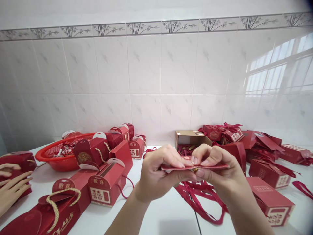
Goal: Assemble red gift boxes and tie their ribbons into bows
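My left hand (164, 168) and my right hand (215, 166) hold a flat red cardboard piece (168, 167) between them, seen almost edge-on. Fingers of both hands press on top, with the thumbs underneath. Where the fingertips meet at its middle, a small gold-coloured bit (195, 169) shows; its kind is unclear. Below the hands, loops of dark red ribbon (207, 209) lie on the white table (156, 215); whether they join the cardboard is hidden. Behind my right hand stands an open brown carton (192, 133) with dark red ribbons inside.
At left are red gift boxes with cord handles (106, 182) and a red plastic basket (58, 161) of small packets. More red boxes with ribbons (269, 173) crowd the right side. Another person's hands (14, 186) touch a red box at far left. A tiled wall (146, 75) stands behind.
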{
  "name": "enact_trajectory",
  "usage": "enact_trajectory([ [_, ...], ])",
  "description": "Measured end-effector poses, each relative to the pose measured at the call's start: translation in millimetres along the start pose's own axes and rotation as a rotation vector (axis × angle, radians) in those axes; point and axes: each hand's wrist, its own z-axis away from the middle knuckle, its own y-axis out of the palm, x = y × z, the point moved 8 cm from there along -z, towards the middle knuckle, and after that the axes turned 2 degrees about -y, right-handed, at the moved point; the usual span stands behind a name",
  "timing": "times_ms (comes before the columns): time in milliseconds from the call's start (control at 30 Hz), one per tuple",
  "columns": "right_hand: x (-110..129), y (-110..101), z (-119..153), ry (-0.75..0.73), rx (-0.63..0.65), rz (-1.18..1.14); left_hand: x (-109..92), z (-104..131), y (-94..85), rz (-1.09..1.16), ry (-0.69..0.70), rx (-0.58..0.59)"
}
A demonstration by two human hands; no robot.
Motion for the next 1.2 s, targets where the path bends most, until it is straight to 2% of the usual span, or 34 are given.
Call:
enact_trajectory([
  [200, 0.0, -0.9, -2.6, 0.01, -0.004, 0.057, 5.3, -1.3, -0.5, 0.008, -0.073, -0.023],
  [400, 9.2, 2.2, -3.0, -0.095, -0.017, 0.222, -2.2, -3.6, 0.0, 0.018, 0.003, -0.086],
  [567, 18.1, 0.4, -0.7, -0.176, -0.086, 0.288, -2.2, -0.5, 4.5, 0.031, -0.018, -0.092],
  [667, 20.3, -1.8, -0.7, -0.199, -0.09, 0.284, -2.8, 0.3, 8.1, 0.053, -0.043, -0.058],
  [800, 23.9, -4.1, -2.1, -0.239, -0.06, 0.321, 2.7, 0.5, 14.3, 0.103, -0.151, 0.028],
  [1000, 25.5, -4.5, -3.7, -0.276, -0.029, 0.372, 8.7, 2.2, 15.6, 0.128, -0.214, 0.07],
  [1200, 25.0, -9.0, -3.6, -0.253, -0.093, 0.383, 10.2, 3.9, 19.0, 0.123, -0.239, 0.134],
])
